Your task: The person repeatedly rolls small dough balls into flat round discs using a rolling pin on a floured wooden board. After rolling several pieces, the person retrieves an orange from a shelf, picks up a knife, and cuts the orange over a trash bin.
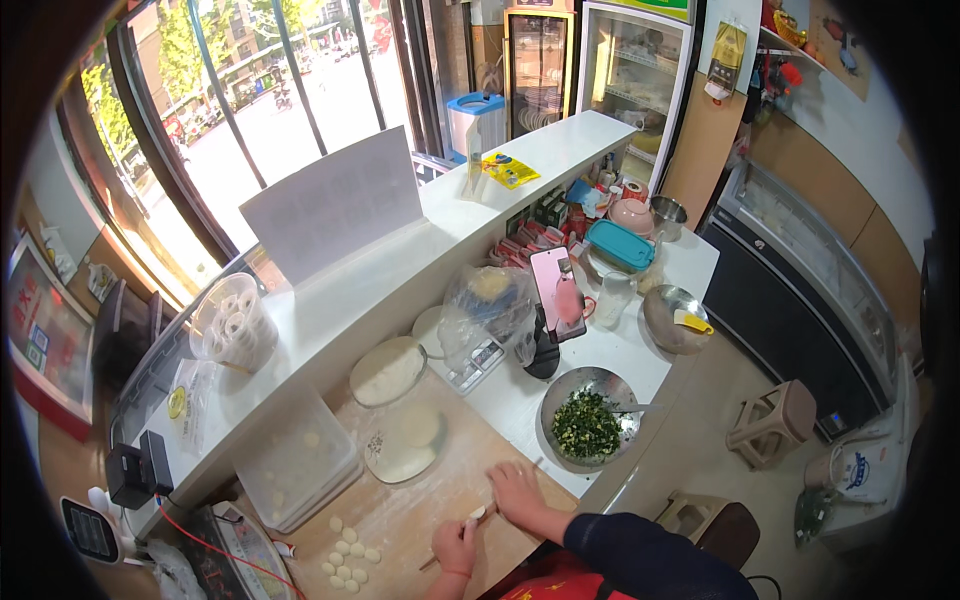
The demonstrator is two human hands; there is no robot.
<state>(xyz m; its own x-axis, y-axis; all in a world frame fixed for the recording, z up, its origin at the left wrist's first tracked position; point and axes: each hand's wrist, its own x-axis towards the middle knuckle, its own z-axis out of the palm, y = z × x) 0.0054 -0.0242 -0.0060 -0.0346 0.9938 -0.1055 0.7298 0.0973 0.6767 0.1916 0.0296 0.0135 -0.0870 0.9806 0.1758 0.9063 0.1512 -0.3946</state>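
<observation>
My left hand (454, 546) pinches a small dough piece (478, 513) between thumb and fingers, low over the floured wooden board (390, 517). Across the board beside it runs a thin wooden rolling pin (491, 509); one end shows past my left hand. My right hand (517, 491) rests on the pin with its palm, fingers stretched forward, covering much of it. Several small flattened dough rounds (349, 535) lie to the left. Beyond my hands, a large dough piece (405, 442) sits on the board, with an oval dish of white flour (388, 372) behind it.
A steel bowl of chopped green filling (589, 424) stands right of the board, a spoon handle jutting out. Behind are a phone on a stand (556, 292), a kitchen scale (476, 367) and a plastic bag (487, 300). Stacked plastic trays (292, 457) border the left; a raised counter (345, 300) runs behind.
</observation>
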